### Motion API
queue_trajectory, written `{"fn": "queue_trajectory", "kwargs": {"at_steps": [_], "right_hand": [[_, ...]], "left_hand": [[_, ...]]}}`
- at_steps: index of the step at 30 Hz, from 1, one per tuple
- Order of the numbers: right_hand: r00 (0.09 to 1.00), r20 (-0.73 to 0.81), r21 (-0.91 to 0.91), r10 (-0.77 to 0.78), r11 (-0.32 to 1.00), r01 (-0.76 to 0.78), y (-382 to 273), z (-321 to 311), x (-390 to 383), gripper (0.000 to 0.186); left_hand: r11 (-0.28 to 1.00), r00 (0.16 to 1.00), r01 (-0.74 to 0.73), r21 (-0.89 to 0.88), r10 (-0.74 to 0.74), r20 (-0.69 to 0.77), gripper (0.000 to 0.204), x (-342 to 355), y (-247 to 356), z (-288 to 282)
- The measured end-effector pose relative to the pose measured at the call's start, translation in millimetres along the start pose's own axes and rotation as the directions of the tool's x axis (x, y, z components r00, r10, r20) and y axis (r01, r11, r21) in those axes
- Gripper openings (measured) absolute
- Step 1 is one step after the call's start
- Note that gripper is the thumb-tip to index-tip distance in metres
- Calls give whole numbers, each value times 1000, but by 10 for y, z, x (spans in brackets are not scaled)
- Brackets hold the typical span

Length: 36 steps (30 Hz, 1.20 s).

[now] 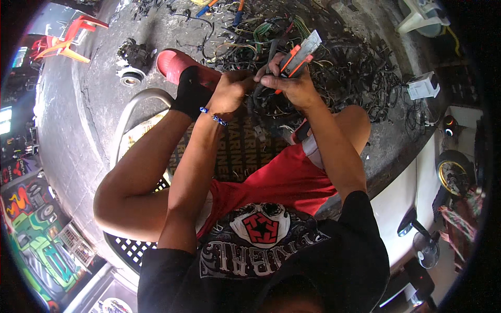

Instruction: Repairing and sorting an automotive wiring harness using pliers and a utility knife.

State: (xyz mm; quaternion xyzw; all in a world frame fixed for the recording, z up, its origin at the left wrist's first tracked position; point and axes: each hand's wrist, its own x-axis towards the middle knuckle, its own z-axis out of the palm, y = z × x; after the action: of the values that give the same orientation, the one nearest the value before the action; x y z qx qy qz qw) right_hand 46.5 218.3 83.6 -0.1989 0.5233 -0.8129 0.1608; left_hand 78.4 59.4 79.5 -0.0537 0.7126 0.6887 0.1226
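Both hands are up in front of the knees, close together over the concrete floor (pixel 78 104). The right hand (pixel 292 86) is closed around an orange-and-grey utility knife (pixel 298 56), its far end pointing away and up to the right. Whether the blade is out, I cannot tell; that tip is too small to read. The left hand (pixel 232 88) is fisted tight on a dark cable (pixel 271 55) that rises between the two hands, and the knuckles look to be touching or very nearly.

That closeness is the worry. The left fingers sit just beside the knife body, so if the cutter skids off the cable's sheath, I judge it would travel straight toward them. A round, slick cable held in the air with nothing under it could roll or twist under pressure, and that would cause exactly such a slip.

Just below the hands are the bare knees and the red shorts (pixel 282 180), so a stroke that breaks free downward has the legs in its path.

Beyond the hands lies a big tangle of wires (pixel 334 68), black with green, yellow and orange strands. If the held cable runs back into that heap, a snag could jerk it mid-cut. A foot in a black sock and red slipper (pixel 180 65) rests at the heap's left edge, near loose strands that might catch.
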Motion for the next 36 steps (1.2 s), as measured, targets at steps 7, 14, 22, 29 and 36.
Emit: {"fn": "queue_trajectory", "kwargs": {"at_steps": [7, 14, 22, 29, 36], "right_hand": [[996, -24, -66, 92, 993, -93, 56, 93, -51, 23], [988, 13, -197, 155, 969, -149, 46, 22, -91, 23], [952, -298, 271, 68, 962, 16, 17, -268, 64, 23], [920, -388, -45, -62, 998, 48, -55, -141, 53, 27], [906, -409, -82, 110, 984, -157, -70, -130, 4, 41]], "left_hand": [[961, 998, 52, -271, -39, 55, 17, 95, -339, 96], [939, 990, 122, -321, -94, 102, 19, -23, -223, 193], [627, 941, 313, -713, -107, 320, 30, -137, 60, 272], [988, 987, -71, -138, 89, 134, 23, -100, 126, 192], [975, 976, -217, -45, 218, 4, 22, -118, 131, 204]]}}
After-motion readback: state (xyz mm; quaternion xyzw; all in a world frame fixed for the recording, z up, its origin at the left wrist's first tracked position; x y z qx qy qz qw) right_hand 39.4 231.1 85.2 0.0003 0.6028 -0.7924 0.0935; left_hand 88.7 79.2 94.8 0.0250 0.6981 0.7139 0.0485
